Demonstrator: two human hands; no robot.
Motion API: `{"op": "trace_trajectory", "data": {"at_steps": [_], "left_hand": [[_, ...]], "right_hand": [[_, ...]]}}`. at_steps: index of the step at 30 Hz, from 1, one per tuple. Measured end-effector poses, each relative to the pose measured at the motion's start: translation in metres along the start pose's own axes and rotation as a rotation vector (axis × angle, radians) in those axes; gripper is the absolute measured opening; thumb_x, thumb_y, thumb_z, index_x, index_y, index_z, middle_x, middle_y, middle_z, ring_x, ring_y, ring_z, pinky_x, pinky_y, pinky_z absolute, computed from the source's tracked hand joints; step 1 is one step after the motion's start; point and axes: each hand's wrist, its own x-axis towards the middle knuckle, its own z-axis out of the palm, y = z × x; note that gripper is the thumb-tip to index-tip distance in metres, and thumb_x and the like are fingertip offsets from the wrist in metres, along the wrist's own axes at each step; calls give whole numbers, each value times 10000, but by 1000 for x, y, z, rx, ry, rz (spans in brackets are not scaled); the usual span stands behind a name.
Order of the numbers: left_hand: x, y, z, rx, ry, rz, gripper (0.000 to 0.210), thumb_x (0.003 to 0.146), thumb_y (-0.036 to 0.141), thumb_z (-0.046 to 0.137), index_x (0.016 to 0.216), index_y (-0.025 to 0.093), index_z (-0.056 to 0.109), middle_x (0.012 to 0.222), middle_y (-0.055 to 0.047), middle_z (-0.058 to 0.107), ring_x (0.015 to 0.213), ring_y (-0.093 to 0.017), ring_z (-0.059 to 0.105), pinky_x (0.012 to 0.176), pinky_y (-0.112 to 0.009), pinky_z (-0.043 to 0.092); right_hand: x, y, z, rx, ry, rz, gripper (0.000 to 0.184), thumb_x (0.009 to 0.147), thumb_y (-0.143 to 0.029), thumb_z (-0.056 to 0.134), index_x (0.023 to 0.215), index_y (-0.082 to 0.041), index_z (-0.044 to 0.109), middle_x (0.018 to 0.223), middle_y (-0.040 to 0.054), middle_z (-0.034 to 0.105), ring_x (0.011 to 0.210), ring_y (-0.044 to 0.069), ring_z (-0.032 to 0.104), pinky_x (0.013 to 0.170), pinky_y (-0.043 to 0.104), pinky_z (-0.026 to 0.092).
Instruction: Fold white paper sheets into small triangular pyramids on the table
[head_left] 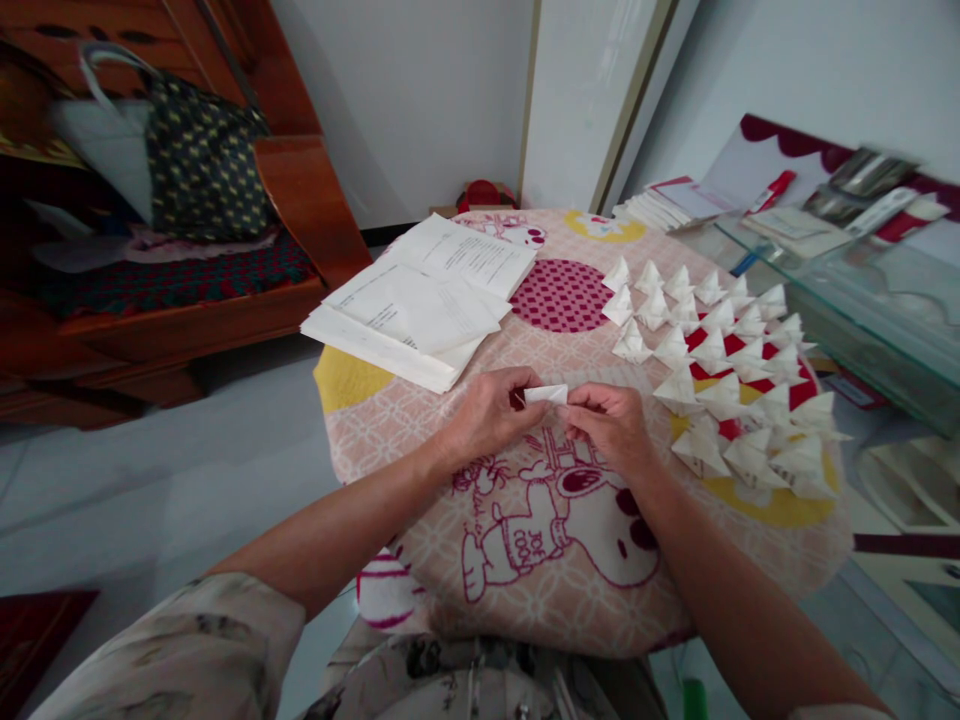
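A small folded piece of white paper [546,394] is held between my two hands over the near middle of the table. My left hand [491,405] pinches its left end, and my right hand [609,418] has fingers closed on its right end. To the right, several folded paper boats [720,400] with pointed tips stand in rows. Beyond my left hand lies a stack of printed paper sheets [420,310], the upper ones loosely overlapping.
A round table with a patterned cloth [420,440] carries all this. At right stands a glass shelf [840,280] with a red marker [772,190] and metal cups. A wooden bench [300,200] holding a dark patterned bag [206,160] is at the left.
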Motion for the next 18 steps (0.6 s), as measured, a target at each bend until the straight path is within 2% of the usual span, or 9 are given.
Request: {"op": "trace_trajectory", "data": {"at_steps": [4,8,12,15,18], "left_hand": [[1,-2,0,13,-16,8,61,823,197,614,823,145,646,703,13,599,617,-92,504,573,-211,378],[0,-6,0,212,31,181,63,849,169,577,852,149,637,757,-13,616,666,-110,529,621,-233,406],[-3,-9,1,442,-34,355,135,916,175,509,943,148,638,851,-58,642,762,-145,573,668,-257,434],[-5,-7,1,580,-109,434,196,963,190,457,968,145,647,898,-78,653,799,-165,586,668,-269,439],[-6,-5,1,644,-189,492,203,965,186,464,929,147,660,895,-76,654,787,-168,584,654,-272,435]], "right_hand": [[0,0,0,48,18,34,145,728,-309,723,676,-181,679,520,-14,633,433,107,552,425,208,421],[1,-3,2,189,-6,77,204,721,-353,736,820,-175,725,634,23,710,528,150,642,482,248,506],[2,-4,1,284,-3,127,316,768,-469,705,882,-177,740,731,59,741,646,206,707,565,314,567],[3,0,-1,199,-2,143,315,771,-471,707,865,-172,742,670,41,714,560,181,662,499,287,513],[4,4,-3,13,-17,126,223,720,-337,740,868,-171,739,621,7,685,461,136,568,457,263,441]]}}
